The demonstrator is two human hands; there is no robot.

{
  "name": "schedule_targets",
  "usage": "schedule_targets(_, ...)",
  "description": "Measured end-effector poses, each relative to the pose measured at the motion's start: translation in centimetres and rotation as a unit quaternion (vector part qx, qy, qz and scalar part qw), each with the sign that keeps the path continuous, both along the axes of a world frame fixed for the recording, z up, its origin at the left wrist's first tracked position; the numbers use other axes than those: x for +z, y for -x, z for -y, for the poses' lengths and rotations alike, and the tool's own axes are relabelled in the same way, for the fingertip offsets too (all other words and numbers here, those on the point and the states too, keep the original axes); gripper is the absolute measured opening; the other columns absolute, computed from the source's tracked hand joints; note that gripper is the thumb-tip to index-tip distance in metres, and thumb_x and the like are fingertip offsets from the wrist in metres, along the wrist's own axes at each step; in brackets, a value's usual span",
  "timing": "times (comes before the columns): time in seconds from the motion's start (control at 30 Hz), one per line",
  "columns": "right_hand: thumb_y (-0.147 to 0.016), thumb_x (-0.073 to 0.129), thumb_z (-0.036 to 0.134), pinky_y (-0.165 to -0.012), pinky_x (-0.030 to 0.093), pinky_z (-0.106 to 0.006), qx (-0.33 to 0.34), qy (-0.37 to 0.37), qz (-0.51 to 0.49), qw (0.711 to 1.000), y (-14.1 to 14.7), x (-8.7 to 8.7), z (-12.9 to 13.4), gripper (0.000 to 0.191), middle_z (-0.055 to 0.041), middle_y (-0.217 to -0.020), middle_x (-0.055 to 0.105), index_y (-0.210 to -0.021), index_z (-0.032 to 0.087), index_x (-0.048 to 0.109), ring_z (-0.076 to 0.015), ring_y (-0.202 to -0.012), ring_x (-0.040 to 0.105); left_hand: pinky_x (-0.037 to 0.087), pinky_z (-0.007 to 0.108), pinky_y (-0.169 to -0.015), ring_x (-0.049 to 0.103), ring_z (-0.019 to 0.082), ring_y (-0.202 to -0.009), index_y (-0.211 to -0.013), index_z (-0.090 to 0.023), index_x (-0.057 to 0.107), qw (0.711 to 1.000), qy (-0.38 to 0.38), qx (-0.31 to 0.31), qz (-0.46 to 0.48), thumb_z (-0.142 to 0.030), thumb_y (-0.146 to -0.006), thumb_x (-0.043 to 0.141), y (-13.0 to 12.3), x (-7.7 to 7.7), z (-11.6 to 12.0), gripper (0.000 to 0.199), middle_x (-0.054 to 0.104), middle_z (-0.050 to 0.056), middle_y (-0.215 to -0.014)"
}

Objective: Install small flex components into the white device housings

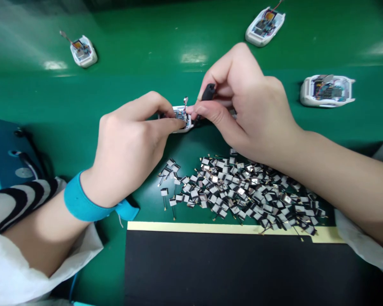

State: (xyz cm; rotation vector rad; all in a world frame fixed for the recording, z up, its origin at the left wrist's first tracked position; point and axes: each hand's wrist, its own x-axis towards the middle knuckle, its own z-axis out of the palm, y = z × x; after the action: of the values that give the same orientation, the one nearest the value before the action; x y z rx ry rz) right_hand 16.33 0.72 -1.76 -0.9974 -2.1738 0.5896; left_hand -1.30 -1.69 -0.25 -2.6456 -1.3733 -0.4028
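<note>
Near the middle of the green table, a small white device housing (pixel 181 114) lies open, its circuit board showing. My left hand (pixel 134 140) grips it, with thumb and a finger pressed on the board and the left edge. A black pen-like tool (pixel 208 92) is pinched in my right hand (pixel 239 97); its lower end is mostly hidden by the fingers, close to the housing's right end. Just below both hands spreads a pile of small black-and-white parts with short leads (pixel 239 187).
Similar open housings lie at the back left (pixel 84 52), back right (pixel 264 26) and right (pixel 328 91). A black mat (pixel 223 267) with a pale yellow edge strip (pixel 191 228) lies in front. A blue box (pixel 6 153) stands at the left edge.
</note>
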Motion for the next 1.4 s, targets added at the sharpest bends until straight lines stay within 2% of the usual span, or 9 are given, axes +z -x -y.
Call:
schedule_targets(0.27, -0.082, 0.046, 0.02, -0.053, 0.045, -0.021, 0.009, 0.004, -0.021, 1.0, 0.03, -0.1, -0.02, 0.01, 0.0005, -0.076, 0.051, -0.083, 0.018, 0.037, -0.0118, -0.068, 0.058, 0.038, 0.02, -0.054, 0.057, 0.011, -0.072, -0.083, -0.026, 0.066, 1.0, -0.003, -0.002, 0.027, -0.022, -0.084, 0.045, -0.08, -0.04, -0.25, 0.021, 0.061, -0.005, -0.086)
schedule_targets(0.43, -0.081, 0.047, 0.02, -0.052, 0.043, -0.023, 0.006, -0.012, -0.02, 1.0, 0.04, 0.05, -0.01, 0.01, 0.0002, -0.075, 0.051, -0.083, 0.016, 0.038, -0.0124, -0.065, 0.056, 0.039, 0.021, -0.057, 0.057, 0.011, -0.072, -0.085, -0.025, 0.065, 0.999, 0.003, -0.005, 0.037, -0.02, -0.084, 0.045, -0.16, -0.02, -0.26, 0.02, 0.062, -0.005, -0.086)
schedule_targets(0.83, -0.08, 0.049, 0.02, -0.055, 0.044, -0.02, -0.014, 0.017, -0.004, 1.0, 0.03, 0.21, 0.06, 0.015, 0.0013, -0.077, 0.053, -0.078, 0.02, 0.034, -0.0101, -0.066, 0.056, 0.04, 0.023, -0.056, 0.058, 0.012, -0.074, -0.086, -0.021, 0.065, 0.999, 0.001, -0.013, 0.039, -0.017, -0.083, 0.047, -0.11, 0.0, -0.36, 0.019, 0.063, -0.002, -0.087)
schedule_targets(1.1, -0.08, 0.047, 0.018, -0.052, 0.042, -0.023, 0.001, -0.012, -0.015, 1.0, 0.04, 0.02, 0.0, 0.01, 0.0003, -0.075, 0.049, -0.083, 0.017, 0.038, -0.0123, -0.065, 0.055, 0.042, 0.024, -0.057, 0.058, 0.013, -0.073, -0.087, -0.021, 0.065, 0.999, -0.001, -0.024, 0.044, -0.016, -0.082, 0.048, -0.04, -0.06, -0.42, 0.018, 0.063, 0.0, -0.087)
schedule_targets(1.4, -0.08, 0.048, 0.019, -0.054, 0.043, -0.02, -0.013, 0.011, 0.002, 1.0, -0.01, 0.26, 0.09, 0.015, 0.0001, -0.08, 0.054, -0.079, 0.02, 0.033, -0.0106, -0.068, 0.057, 0.042, 0.024, -0.057, 0.057, 0.013, -0.073, -0.087, -0.02, 0.066, 0.999, 0.001, -0.021, 0.05, -0.015, -0.082, 0.045, -0.12, -0.12, -0.31, 0.022, 0.062, 0.0, -0.086)
